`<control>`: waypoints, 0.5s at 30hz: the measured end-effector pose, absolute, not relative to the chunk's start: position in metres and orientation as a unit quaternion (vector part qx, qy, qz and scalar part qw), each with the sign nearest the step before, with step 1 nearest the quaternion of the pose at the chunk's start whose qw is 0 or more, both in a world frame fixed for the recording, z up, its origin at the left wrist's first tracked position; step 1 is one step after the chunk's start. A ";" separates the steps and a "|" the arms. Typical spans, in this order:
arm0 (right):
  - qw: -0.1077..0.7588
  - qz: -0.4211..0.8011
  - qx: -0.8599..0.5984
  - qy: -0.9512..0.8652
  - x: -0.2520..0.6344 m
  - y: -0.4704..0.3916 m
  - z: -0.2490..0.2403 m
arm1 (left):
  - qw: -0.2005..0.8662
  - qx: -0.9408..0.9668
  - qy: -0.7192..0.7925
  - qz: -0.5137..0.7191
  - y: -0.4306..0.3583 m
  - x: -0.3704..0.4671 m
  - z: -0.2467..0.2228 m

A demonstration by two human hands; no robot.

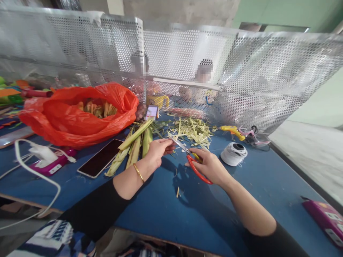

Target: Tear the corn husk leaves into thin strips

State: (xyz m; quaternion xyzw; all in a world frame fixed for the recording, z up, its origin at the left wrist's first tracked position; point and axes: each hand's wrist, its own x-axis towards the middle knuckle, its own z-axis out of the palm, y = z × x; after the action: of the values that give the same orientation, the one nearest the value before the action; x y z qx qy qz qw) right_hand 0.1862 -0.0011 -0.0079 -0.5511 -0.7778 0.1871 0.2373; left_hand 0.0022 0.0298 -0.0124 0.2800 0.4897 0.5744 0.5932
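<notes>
My right hand is closed around the handles of a pair of scissors with red grips. The metal blades point up and left toward my left hand. My left hand, with a gold bangle at the wrist, is pinched closed right by the blade tips; what it holds is too small to make out. Long green and yellowish husk-like leaves lie just left of that hand. Behind both hands spreads a heap of shredded pale green strips. A small tan scrap lies on the blue table below them.
An open red plastic bag with dried plant pieces stands left, near a dark phone and a purple power strip with cables. At right are white thread, a yellow glue gun and another purple box. Perforated metal panels stand behind; people sit beyond.
</notes>
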 end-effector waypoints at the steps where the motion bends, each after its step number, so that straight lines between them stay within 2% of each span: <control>1: 0.237 0.189 -0.549 -0.779 0.186 -0.001 -0.008 | 0.598 0.278 0.489 0.571 0.030 0.002 -0.012; 15: 0.241 0.190 -0.540 -0.784 0.187 0.001 -0.008 | 0.623 0.256 0.476 0.565 0.034 0.000 -0.014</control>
State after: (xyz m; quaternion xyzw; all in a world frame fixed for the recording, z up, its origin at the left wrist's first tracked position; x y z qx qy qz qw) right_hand 0.1868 0.0011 -0.0081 -0.5400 -0.7836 0.1902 0.2410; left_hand -0.0002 0.0340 -0.0141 0.2564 0.4758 0.5653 0.6232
